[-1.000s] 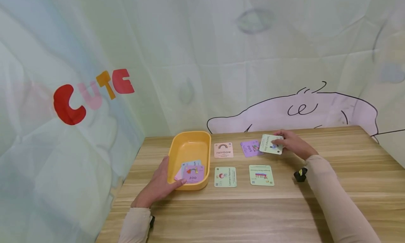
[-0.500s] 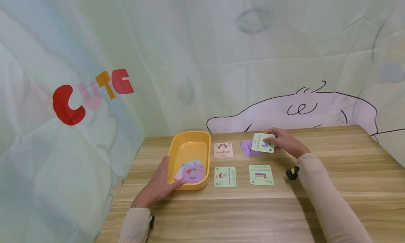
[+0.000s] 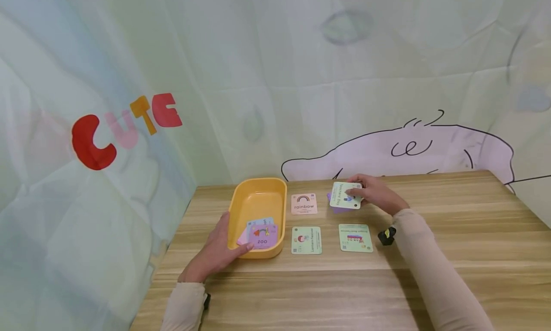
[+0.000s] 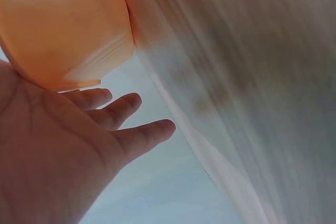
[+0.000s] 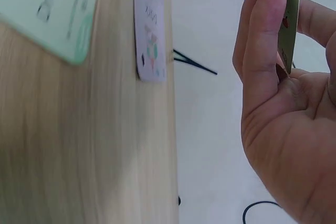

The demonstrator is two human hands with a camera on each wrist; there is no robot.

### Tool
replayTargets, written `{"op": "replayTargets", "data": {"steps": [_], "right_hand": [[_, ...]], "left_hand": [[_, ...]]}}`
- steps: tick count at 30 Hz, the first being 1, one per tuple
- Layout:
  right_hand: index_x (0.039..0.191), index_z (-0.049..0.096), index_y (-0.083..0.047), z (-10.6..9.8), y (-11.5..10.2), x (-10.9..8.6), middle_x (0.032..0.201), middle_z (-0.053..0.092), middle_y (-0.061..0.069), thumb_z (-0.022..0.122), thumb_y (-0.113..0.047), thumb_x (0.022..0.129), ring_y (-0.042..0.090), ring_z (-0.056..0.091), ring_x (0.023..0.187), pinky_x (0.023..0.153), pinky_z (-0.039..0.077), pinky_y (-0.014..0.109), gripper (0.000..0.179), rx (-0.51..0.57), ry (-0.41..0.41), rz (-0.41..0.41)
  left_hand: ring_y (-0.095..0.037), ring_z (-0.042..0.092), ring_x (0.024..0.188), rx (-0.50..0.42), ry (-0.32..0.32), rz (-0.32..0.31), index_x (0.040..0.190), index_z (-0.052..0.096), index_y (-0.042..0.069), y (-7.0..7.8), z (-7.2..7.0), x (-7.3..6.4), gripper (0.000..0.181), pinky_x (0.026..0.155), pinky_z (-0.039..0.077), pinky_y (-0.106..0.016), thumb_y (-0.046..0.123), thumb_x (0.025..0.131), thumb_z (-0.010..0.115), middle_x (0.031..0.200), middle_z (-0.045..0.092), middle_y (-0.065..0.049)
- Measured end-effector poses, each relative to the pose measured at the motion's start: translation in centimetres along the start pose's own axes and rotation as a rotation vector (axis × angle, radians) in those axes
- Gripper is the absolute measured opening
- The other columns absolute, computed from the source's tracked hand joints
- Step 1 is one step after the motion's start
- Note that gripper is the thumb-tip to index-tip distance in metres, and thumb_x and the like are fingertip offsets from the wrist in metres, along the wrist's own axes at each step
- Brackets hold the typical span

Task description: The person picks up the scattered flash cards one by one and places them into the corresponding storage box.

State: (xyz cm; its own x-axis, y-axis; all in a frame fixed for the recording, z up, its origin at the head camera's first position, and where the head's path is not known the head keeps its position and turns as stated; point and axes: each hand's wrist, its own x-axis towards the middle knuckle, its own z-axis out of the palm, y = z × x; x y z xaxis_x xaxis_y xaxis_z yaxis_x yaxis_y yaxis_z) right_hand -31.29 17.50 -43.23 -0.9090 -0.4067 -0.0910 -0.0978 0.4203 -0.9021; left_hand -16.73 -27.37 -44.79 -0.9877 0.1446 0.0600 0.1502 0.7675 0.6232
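Observation:
My right hand [image 3: 379, 194] pinches a pale green "Teachers' Day" flash card [image 3: 342, 197] between thumb and fingers. In the right wrist view the held card [image 5: 289, 24] is seen edge-on, raised off the table. Below it lies the purple "park" card [image 5: 149, 40], mostly covered in the head view. At the left, my left hand [image 3: 219, 249] grips the near left corner of a yellow tray [image 3: 281, 206], thumb over the rim and fingers along the outside. Inside the tray are a purple "zoo" card [image 3: 262, 242], a blue card [image 3: 258, 222] and a pink card [image 3: 243, 236].
A pink "rainbow" card [image 3: 303, 206] lies right of the tray. Nearer me are two green cards, "Lantern Festival" [image 3: 306, 240] and "Dragon Boat Festival" [image 3: 356, 233]. The wooden table [image 3: 327, 292] backs onto a printed curtain [image 3: 258, 82].
My right hand has moved left with the "Teachers' Day" card, which now covers most of the "park" card. The left hand and tray stay in place.

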Motion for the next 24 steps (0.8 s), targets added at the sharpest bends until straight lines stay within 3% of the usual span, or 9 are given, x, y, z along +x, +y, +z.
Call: {"op": "replayTargets", "data": {"steps": [5,12,18,24], "right_hand": [[0.132,0.052,-0.006,0.8,-0.9,0.1,0.116,0.065,0.014,0.064,-0.031,0.1,0.023,0.066,0.094,0.078,0.057,0.035,0.043,0.003,-0.013,-0.011],[0.133,0.051,-0.007,2.2,-2.1,0.5,0.115,0.064,0.014,0.064,-0.031,0.1,0.023,0.065,0.09,0.076,0.056,0.035,0.043,0.006,-0.02,-0.03],[0.133,0.053,-0.008,3.6,-3.0,1.0,0.114,0.066,0.015,0.065,-0.028,0.099,0.025,0.068,0.088,0.074,0.059,0.038,0.041,0.039,-0.03,-0.053],[0.132,0.053,-0.008,5.3,-3.5,1.8,0.111,0.067,0.014,0.065,-0.027,0.099,0.024,0.069,0.085,0.071,0.06,0.039,0.04,0.043,-0.054,-0.086]], "left_hand": [[-0.03,0.041,0.128,-0.005,-0.003,0.0,0.159,0.018,0.01,-0.1,0.0,0.0,0.104,0.113,0.033,-0.056,0.051,0.085,0.077,0.151,0.037,-0.012],[-0.034,0.033,0.141,0.002,-0.033,-0.043,0.162,0.008,0.009,-0.2,0.0,0.0,0.113,0.117,0.027,-0.059,0.058,0.085,0.074,0.163,0.023,-0.014],[-0.029,0.04,0.129,-0.014,-0.016,-0.024,0.16,0.016,0.012,0.0,0.1,0.1,0.105,0.113,0.034,-0.056,0.051,0.084,0.078,0.153,0.035,-0.01],[-0.03,0.041,0.128,-0.005,-0.009,-0.019,0.159,0.017,0.01,0.0,0.2,0.1,0.105,0.112,0.035,-0.056,0.051,0.085,0.077,0.152,0.036,-0.012]]}}
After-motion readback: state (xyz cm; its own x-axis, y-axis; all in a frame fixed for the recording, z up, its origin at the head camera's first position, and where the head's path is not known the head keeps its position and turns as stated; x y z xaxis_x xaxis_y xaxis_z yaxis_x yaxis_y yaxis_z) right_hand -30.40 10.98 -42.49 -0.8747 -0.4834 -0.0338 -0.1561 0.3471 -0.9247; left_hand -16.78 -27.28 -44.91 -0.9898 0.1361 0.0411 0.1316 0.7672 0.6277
